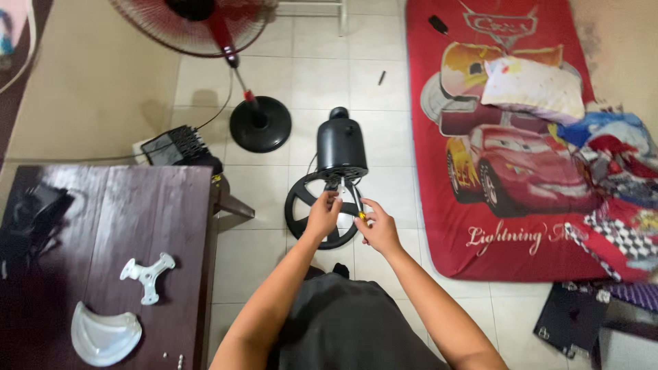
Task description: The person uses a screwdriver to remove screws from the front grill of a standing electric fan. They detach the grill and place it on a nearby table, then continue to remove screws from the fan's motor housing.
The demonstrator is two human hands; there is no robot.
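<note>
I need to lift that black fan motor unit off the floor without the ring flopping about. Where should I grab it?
Probably the black motor housing, gripped around its rounded body from above: it stands upright on the tiles, its sides free. The spoked ring below is already crowded by both hands.

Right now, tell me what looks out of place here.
The black fan motor housing lies on the floor tiles, off any stand, held by both hands. A white three-armed plastic piece and a white curved blade lie loose on the dark wooden table.

Red standing fan (199, 24) — red mattress (507, 137)
</note>
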